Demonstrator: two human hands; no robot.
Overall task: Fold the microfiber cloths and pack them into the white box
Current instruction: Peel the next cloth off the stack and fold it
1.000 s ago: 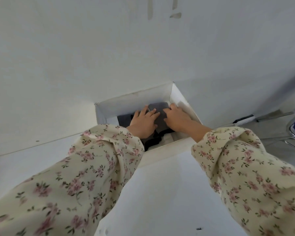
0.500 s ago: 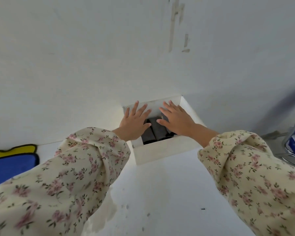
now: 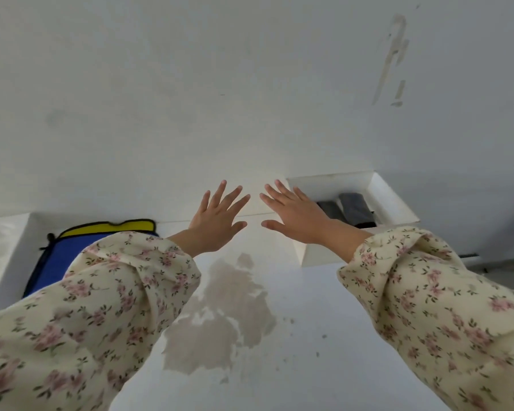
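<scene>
The white box (image 3: 389, 200) sits at the right on the white table, against the wall. Folded grey and dark microfiber cloths (image 3: 353, 207) lie inside it. My right hand (image 3: 294, 213) hovers flat with fingers spread, over the box's left edge, holding nothing. My left hand (image 3: 220, 218) is also spread and empty, above the bare table left of the box. At the far left a blue cloth with a yellow cloth behind it (image 3: 72, 256) lies in a white tray, partly hidden by my left sleeve.
The white tray (image 3: 15, 250) holds the blue and yellow cloths at the left. A damp stain (image 3: 220, 318) marks the table between my arms. A white wall rises straight behind the table. Metal parts (image 3: 499, 265) show past the table's right edge.
Both hands have lifted out of the white box and moved left with fingers spread. The view has swung left, bringing the blue and yellow cloths into sight.
</scene>
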